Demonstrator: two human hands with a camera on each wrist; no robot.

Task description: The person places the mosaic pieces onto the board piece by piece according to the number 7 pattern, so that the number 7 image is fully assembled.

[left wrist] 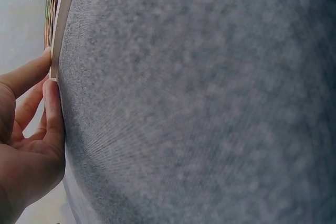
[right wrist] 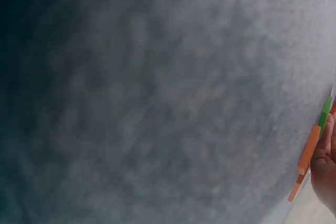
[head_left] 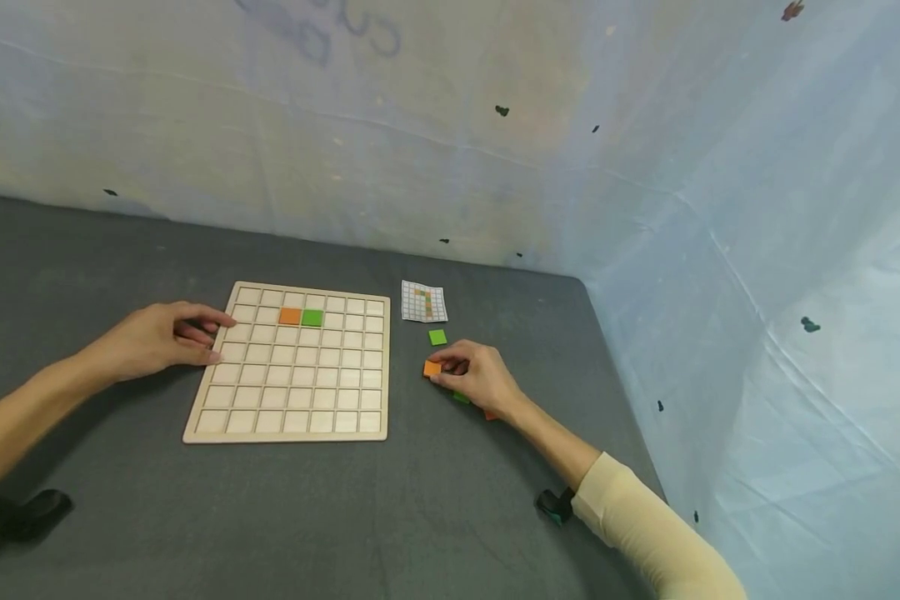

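A pale wooden grid board [head_left: 285, 438] lies on the dark table. One orange tile [head_left: 290, 316] and one green tile [head_left: 312, 317] sit side by side in its second row from the back. At the board's left edge my left hand [head_left: 161, 335] touches the rim with thumb and fingers extended; the left wrist view shows the fingertips against the board edge [left wrist: 62, 19]. To the right of the board, my right hand [head_left: 483, 379] pinches an orange square tile [head_left: 432, 368] between thumb and fingers. Partly hidden beneath that hand are a green tile [head_left: 461, 397] and an orange-red tile [head_left: 491, 415].
A small printed card [head_left: 423, 302] with a coloured grid pattern lies right of the board's far corner. Just in front of it is a loose green tile [head_left: 438, 337]. Pale sheeting [head_left: 330, 150] walls off the table's back and right side.
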